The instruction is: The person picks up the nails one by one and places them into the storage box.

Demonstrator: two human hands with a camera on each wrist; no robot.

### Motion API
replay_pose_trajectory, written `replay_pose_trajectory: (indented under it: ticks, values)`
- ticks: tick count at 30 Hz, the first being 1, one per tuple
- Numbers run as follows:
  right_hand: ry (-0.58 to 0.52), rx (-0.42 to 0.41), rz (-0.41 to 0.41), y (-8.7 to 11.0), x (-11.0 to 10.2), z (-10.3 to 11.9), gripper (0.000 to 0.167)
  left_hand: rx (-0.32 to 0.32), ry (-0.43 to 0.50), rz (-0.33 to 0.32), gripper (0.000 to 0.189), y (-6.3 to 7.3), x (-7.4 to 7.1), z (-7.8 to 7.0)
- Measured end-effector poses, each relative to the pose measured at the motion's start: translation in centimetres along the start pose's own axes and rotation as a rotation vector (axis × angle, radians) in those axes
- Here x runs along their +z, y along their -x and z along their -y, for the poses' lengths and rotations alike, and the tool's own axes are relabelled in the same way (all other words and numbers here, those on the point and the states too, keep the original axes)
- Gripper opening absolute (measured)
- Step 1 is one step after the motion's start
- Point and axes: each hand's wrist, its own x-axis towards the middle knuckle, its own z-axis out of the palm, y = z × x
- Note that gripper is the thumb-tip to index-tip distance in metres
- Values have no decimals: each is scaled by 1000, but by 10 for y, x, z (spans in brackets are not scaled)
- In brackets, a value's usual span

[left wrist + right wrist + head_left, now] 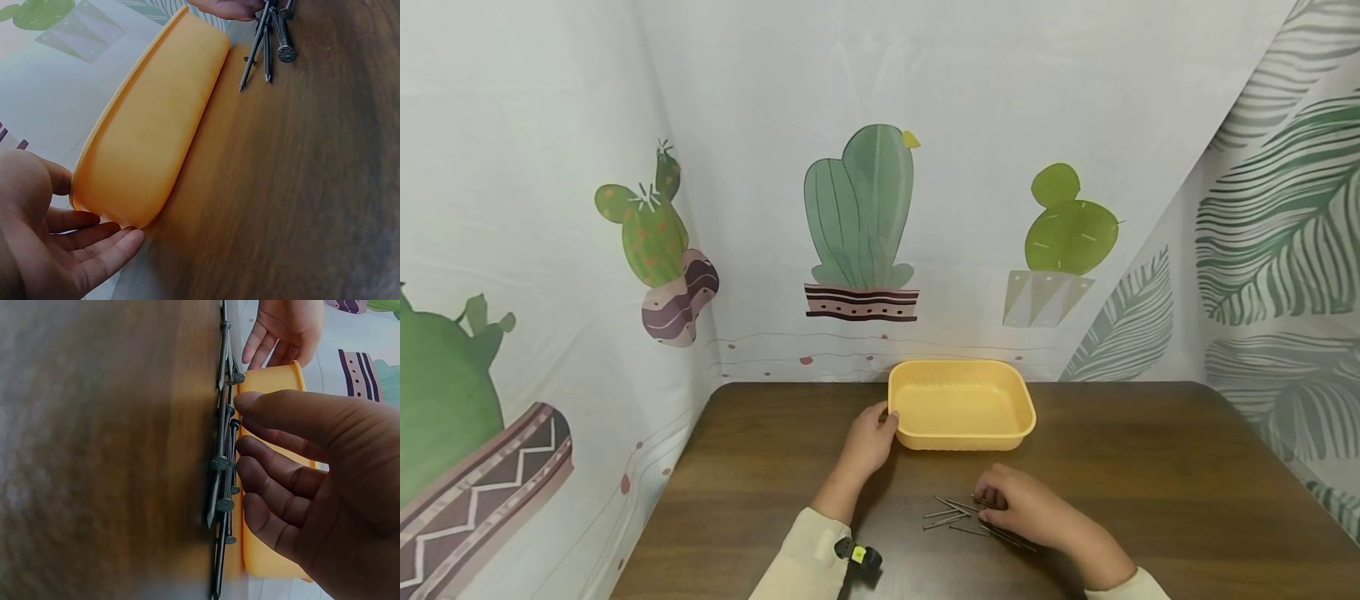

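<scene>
We see the nails (220, 464) lying in a loose, overlapping heap on the dark wooden table (760, 467), in front of the yellow tray (958, 404), and that overlap strikes us as the main source of trouble. The right hand (1022, 504) is down over the heap, its fingers bent and its thumb apart from them; we make out no nail firmly pinched, and we cannot tell whether the fingertips touch one. Because the shafts are thin and lie flat, the tips could slip off them, or snag a crossed neighbour and scatter the rest. Some points stick out from the heap, so closing carelessly could mean a prick. The left hand (868, 437) holds the tray by its left end, thumb at the rim and fingers against the outer wall. That hold bears on one end only, so we judge a knock at the other could swing the tray round.
</scene>
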Motion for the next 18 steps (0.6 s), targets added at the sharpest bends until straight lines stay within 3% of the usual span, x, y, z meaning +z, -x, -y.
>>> replay_pose_trajectory:
  ticks: [18]
  values:
    - [32, 13, -22, -3, 3, 1, 17, 0, 15, -1, 49, -1, 1, 2]
